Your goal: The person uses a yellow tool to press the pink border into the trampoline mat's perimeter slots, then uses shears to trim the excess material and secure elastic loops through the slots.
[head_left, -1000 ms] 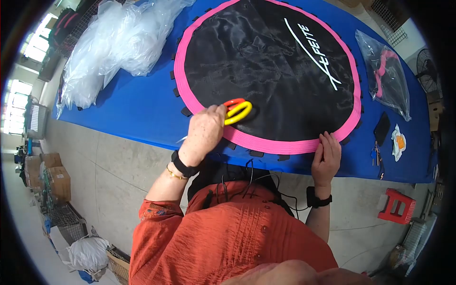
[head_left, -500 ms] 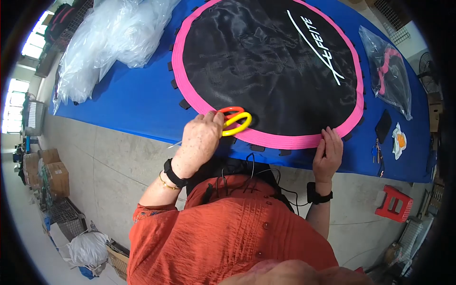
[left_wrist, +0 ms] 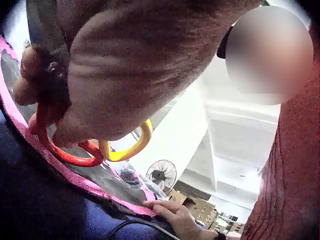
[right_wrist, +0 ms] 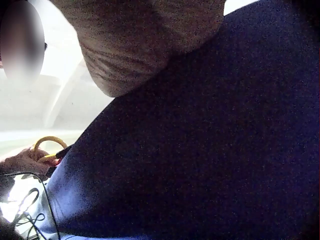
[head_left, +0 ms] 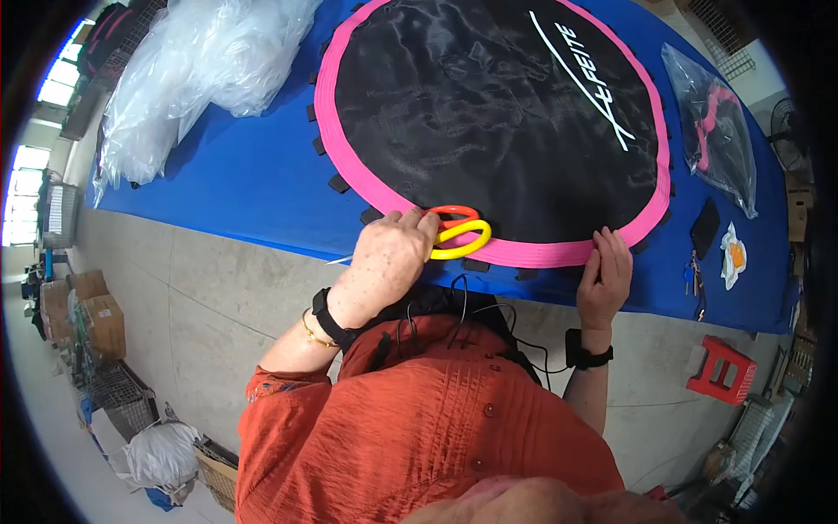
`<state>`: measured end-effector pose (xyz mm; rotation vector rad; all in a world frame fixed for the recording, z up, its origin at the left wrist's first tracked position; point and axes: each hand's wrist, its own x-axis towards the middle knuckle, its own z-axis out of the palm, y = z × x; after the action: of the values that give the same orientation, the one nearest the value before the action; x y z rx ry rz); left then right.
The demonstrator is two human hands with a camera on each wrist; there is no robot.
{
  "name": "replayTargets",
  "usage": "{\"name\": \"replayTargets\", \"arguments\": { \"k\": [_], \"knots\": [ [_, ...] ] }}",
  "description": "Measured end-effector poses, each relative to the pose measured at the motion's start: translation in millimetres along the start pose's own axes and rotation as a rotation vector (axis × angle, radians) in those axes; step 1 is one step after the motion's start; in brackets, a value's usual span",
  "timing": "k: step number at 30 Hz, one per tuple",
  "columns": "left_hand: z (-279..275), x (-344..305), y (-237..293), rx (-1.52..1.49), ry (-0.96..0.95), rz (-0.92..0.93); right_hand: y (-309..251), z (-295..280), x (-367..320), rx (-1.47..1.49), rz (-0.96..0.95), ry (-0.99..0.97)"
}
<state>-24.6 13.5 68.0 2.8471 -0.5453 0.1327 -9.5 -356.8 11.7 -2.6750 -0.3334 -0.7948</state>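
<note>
A round black mat with white lettering and a pink border lies on the blue-covered table. Black tabs stick out around its border. At the near left border my left hand grips scissors with one red and one yellow handle. The handle loops point right over the mat; a thin metal tip shows left of the wrist. In the left wrist view the red loop hangs below the fingers. My right hand rests its fingers, nearly straight, on the near right border.
Clear plastic sheeting is heaped at the back left. To the right lie a bagged black-and-pink item, a black phone-like slab, keys and an orange thing on white wrapping. Black cables hang by the near table edge.
My left hand, with the scissors, has come nearer the table's front edge and then shifted right along the pink border. The right hand has stayed at the border.
</note>
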Motion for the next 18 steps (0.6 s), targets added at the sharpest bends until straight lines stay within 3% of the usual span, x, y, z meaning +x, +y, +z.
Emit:
{"name": "replayTargets", "arguments": {
  "k": [3,8,18],
  "knots": [
    [-8,2,-11,0.071,-0.061,-0.068,0,0,0,0.000,-0.002,-0.001],
    [-12,0,-31,0.097,0.043,-0.104,2,2,-1,0.012,0.000,0.007],
    [-7,2,1,0.018,-0.049,0.052,3,4,-1,0.010,0.017,0.004]
  ]
}}
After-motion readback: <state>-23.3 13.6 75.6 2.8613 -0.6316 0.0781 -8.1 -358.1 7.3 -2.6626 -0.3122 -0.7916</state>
